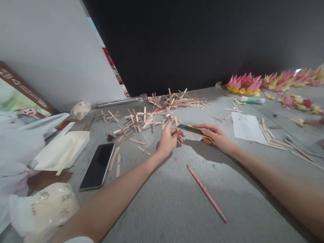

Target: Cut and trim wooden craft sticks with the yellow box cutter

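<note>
Between the fingers of my left hand (169,138) is a small wooden craft stick (176,121), standing roughly upright. My right hand (215,134) grips a yellow and black utility knife (194,129). The knife points left, its tip close beside the stick; whether blade and wood touch I cannot tell. Just beyond my left hand lies a loose heap of craft sticks (137,120), some crossed over others. A pink pencil (206,193) rests on the grey table (160,221) nearer to me than both hands.
On the left are a phone (97,166), a white paper tray (78,145), plastic bags (7,151) and a wrapped bundle (52,204). To the right lie white paper (247,126), a glue stick (252,100) and pink-yellow paper flowers (244,84). A black panel (213,32) stands behind.
</note>
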Action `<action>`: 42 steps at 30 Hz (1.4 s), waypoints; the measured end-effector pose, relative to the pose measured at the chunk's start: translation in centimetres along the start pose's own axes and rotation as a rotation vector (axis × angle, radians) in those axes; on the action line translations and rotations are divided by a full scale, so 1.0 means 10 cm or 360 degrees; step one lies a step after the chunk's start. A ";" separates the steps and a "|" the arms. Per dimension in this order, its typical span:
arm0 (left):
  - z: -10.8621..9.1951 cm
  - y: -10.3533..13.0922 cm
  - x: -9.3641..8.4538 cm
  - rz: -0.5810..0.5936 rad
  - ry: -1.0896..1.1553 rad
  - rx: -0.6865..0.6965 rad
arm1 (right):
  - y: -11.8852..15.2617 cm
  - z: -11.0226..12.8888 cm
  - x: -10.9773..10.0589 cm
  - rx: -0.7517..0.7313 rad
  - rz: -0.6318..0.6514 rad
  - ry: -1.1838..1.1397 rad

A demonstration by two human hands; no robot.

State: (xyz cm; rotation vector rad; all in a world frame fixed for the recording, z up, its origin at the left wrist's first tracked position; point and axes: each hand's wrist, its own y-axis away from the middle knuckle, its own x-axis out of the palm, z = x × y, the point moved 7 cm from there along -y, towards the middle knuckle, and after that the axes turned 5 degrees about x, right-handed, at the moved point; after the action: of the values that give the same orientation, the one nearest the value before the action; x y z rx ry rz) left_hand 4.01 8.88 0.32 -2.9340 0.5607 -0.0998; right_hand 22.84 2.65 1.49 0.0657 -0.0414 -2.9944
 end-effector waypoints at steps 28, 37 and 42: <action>0.02 0.00 0.00 -0.0022 0.0029 -0.0083 | -0.07 -0.09 -0.06 0.0066 0.0088 -0.0082; 0.01 0.00 0.00 -0.0042 0.0045 -0.0072 | -0.04 -0.04 -0.04 0.0004 0.0017 -0.0036; 0.00 0.01 -0.02 -0.0100 0.0029 -0.0023 | 0.08 0.12 -0.10 -0.0254 -0.0314 0.0354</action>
State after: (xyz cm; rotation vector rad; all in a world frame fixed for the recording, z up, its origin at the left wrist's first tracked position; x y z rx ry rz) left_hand 3.82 8.83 0.25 -2.9679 0.4739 -0.1303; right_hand 23.92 2.06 2.81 0.4060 0.2421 -3.1517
